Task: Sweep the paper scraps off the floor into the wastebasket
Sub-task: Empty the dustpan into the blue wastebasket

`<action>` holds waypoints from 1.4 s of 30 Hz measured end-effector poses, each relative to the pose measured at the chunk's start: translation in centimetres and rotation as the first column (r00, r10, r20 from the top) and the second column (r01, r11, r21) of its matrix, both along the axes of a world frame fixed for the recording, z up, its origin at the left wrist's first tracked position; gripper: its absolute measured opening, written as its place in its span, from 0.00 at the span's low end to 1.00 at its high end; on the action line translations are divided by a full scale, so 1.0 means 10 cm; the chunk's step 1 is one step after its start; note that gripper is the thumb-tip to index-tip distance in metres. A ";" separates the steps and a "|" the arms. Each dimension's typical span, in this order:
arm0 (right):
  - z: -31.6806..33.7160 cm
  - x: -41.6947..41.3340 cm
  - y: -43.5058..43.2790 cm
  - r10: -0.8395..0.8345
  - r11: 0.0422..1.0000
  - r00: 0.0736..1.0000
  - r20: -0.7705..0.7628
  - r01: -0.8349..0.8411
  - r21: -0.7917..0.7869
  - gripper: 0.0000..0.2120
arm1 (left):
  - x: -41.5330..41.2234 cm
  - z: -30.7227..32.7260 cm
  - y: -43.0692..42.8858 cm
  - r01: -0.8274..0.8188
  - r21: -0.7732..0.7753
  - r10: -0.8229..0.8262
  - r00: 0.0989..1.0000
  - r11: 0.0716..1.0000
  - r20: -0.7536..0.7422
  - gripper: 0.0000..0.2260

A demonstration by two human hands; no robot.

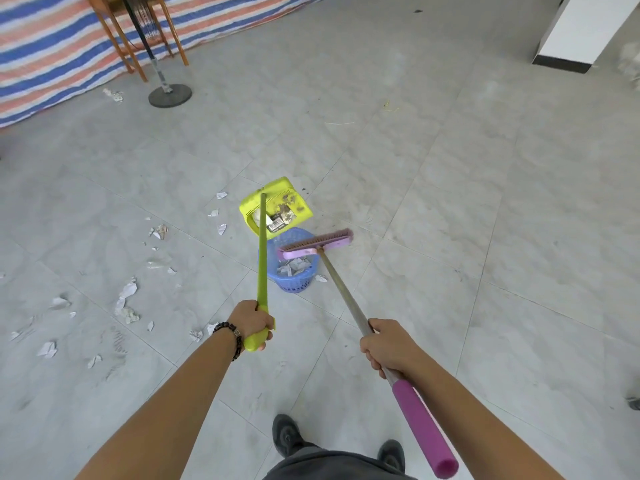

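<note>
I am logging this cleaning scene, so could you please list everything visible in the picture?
Wastebasket: one, blue, centre.
Paper scraps: many, white, floor at left; more in the Wastebasket.
Dustpan: one, yellow-green, beyond the Wastebasket, holding debris.
Broom: one, pink head, purple grip, head over the Wastebasket.
Stand: one, dark round base, far left.
Wooden legs: several, brown, behind the Stand.
Tarp: one, blue-red-white striped, far left.
Shoes: two, dark, bottom.
Bracelet: one, dark beads, left wrist.
Left hand: one, gripping the Dustpan handle.
Right hand: one, gripping the Broom pole.
</note>
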State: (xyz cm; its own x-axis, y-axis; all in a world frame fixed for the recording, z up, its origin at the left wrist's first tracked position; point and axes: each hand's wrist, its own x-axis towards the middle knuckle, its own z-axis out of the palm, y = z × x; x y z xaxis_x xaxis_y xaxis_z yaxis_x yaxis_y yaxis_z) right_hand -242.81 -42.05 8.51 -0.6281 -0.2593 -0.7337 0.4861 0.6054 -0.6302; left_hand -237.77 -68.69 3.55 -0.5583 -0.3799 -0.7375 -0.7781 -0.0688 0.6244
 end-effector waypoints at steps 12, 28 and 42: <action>0.24 0.10 0.16 -0.128 0.977 0.987 0.098 0.142 -0.161 0.13 | -0.14 0.00 0.01 0.019 0.052 -0.018 1.000 0.998 -0.006 0.07; 0.09 -0.10 0.01 -0.041 0.997 0.998 0.050 0.044 -0.058 0.05 | -0.12 0.14 0.00 -0.032 0.046 0.035 0.998 0.998 -0.052 0.06; 0.20 -0.14 -0.13 -0.071 0.976 0.993 0.095 0.089 -0.198 0.07 | -0.17 0.20 0.19 -0.085 0.131 0.100 0.989 0.988 -0.112 0.07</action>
